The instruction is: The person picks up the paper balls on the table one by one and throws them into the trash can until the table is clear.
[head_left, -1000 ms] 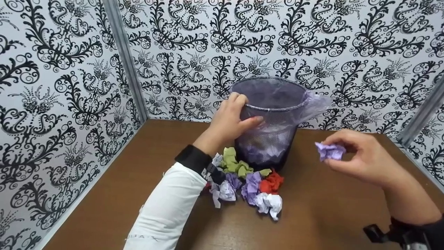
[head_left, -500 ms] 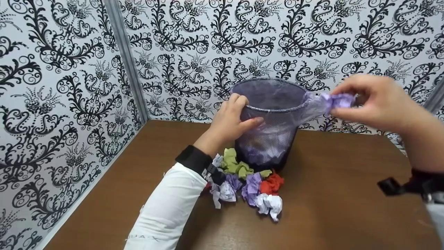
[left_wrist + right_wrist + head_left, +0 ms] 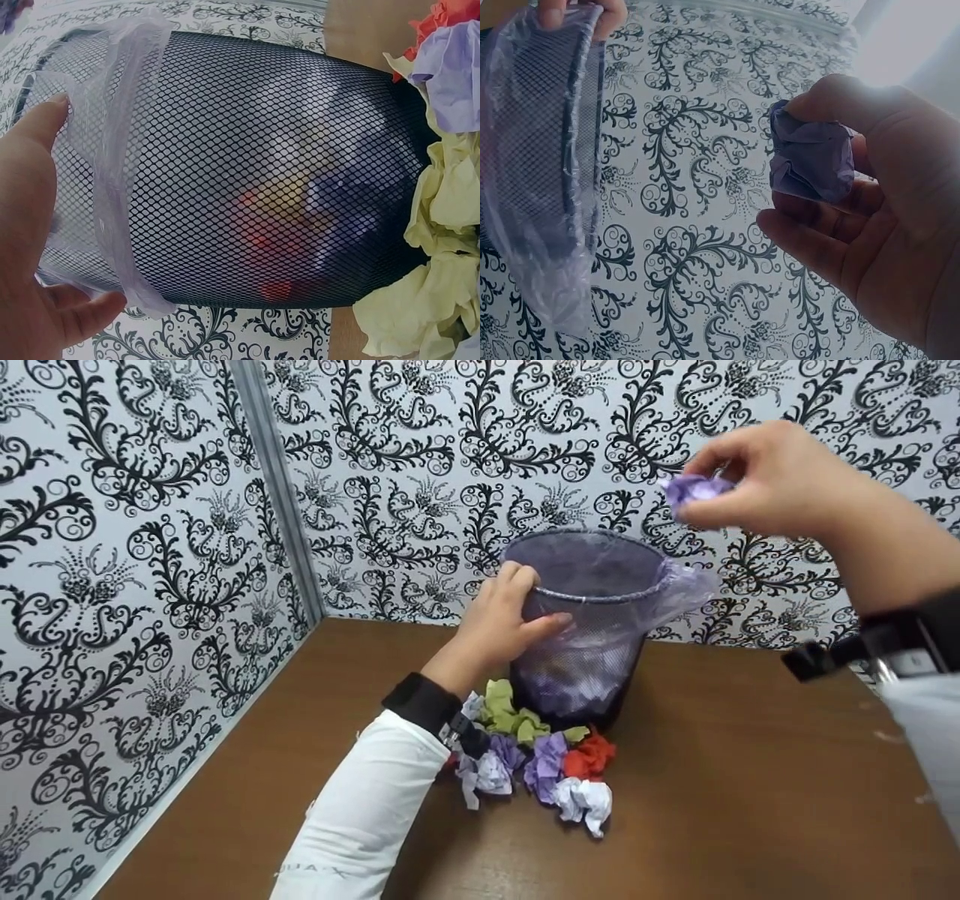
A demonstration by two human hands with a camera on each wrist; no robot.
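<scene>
Pinched in the fingers (image 3: 810, 217) of the right hand (image 3: 780, 480): a small crumpled ball of purple paper (image 3: 694, 491), up in the upper right of the frame. Fingers curled round it, thumb on top. Down and to the left of that ball: the open mouth of the round black wire-mesh bin with a thin clear plastic bag inside (image 3: 592, 622). Ball not over the mouth yet, but up high and off to the right of the rim, past the loose flap of bag. Nearer hand to the ball: the right one, no doubt.

Clamped on the left side of the bin's rim: the left hand (image 3: 499, 619), fingers hooked over the top edge, thumb pressed on the mesh. Bin upright, in the middle of the frame.

Below the bin, at its foot on the brown wooden surface (image 3: 712, 810): a little heap of more crumpled paper balls, green, purple, red and white (image 3: 544, 754). All around: black-and-white swirly patterned walls (image 3: 135, 547).
</scene>
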